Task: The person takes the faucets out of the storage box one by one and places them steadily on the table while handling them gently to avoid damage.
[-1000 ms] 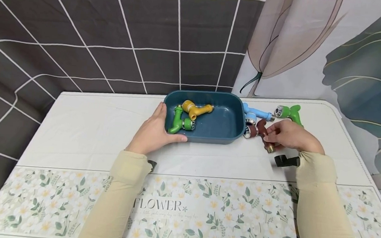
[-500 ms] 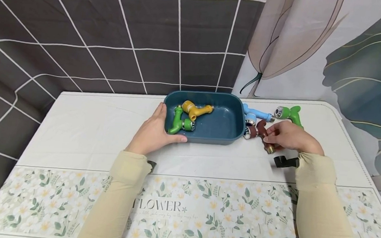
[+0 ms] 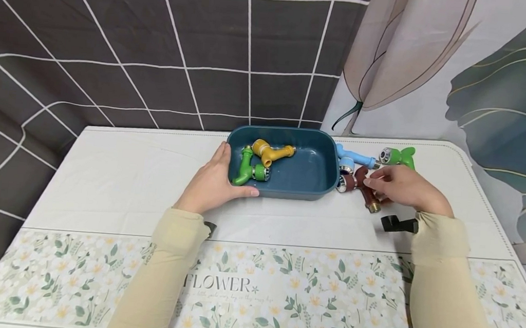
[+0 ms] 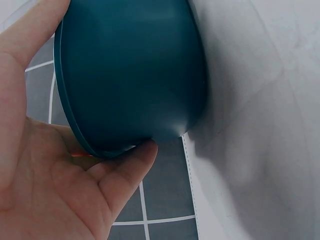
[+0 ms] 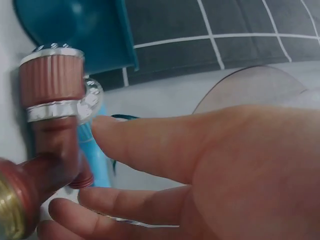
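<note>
In the head view my left hand (image 3: 210,180) holds the left end of a dark teal plastic tub (image 3: 302,194), thumb along the front wall and fingers at the far side. The left wrist view shows fingertips at the tub's rim (image 4: 95,152). Inside lie a green tap (image 3: 244,167) and a yellow tap (image 3: 270,153). My right hand (image 3: 407,187) is beside a brown tap (image 3: 360,181) lying against the tub's right side. In the right wrist view the thumb and fingers are spread apart near the brown tap (image 5: 52,87); contact is hard to tell.
A light blue tap (image 3: 356,157) lies behind the brown one, close to the tub. Another green tap (image 3: 398,156) sits behind my right hand, partly covered. The white table has a floral cloth strip (image 3: 308,291) in front; a dark gridded backdrop (image 3: 207,51) rises behind.
My right hand has shifted slightly right and back, covering more of the rear green tap. The brown tap stays nearly in place. My left hand keeps its position on the tub.
</note>
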Demonstrator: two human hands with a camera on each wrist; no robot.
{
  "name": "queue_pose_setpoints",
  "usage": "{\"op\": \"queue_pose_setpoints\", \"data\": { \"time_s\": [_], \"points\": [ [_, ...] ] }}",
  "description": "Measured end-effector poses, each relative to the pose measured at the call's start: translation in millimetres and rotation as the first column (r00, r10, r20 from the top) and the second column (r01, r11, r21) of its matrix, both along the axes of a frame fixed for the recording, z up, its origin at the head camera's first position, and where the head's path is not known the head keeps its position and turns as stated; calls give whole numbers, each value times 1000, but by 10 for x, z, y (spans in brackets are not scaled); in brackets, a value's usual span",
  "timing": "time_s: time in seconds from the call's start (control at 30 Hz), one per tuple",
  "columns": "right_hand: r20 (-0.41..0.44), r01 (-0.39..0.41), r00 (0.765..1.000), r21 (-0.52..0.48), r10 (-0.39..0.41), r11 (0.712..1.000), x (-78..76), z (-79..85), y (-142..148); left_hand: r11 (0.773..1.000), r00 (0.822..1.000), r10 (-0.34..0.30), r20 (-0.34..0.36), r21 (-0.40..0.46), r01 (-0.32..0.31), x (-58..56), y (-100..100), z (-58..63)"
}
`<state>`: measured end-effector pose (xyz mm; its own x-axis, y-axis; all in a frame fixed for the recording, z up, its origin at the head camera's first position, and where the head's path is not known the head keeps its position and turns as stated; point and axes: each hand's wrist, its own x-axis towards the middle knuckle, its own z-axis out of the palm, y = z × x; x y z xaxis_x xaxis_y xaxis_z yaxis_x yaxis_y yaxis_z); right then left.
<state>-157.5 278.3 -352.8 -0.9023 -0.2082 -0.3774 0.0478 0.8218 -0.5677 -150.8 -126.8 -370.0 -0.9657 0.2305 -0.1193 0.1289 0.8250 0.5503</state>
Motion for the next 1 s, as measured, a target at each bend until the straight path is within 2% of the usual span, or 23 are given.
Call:
{"op": "queue_pose_setpoints", "data": {
  "time_s": [0.17,0.43,0.73,1.0],
  "points": [
    [-33,16,999,51,-14,999,32,76,-30,1000,1000,-1,-1,-5,1,-2,2,0],
    [-120,110,988,120,-96,987,42,135,-95,1000,1000,0,3,-8,0,-4,0,-1],
    [-252,150,960,101,-120,984,78,174,-184,1000,1000,-1,10,-12,1,-2,0,3],
    [-276,205,944,63,-180,977,110,196,-239,1000,1000,0,16,-12,0,-1,1,1]
  ]
}}
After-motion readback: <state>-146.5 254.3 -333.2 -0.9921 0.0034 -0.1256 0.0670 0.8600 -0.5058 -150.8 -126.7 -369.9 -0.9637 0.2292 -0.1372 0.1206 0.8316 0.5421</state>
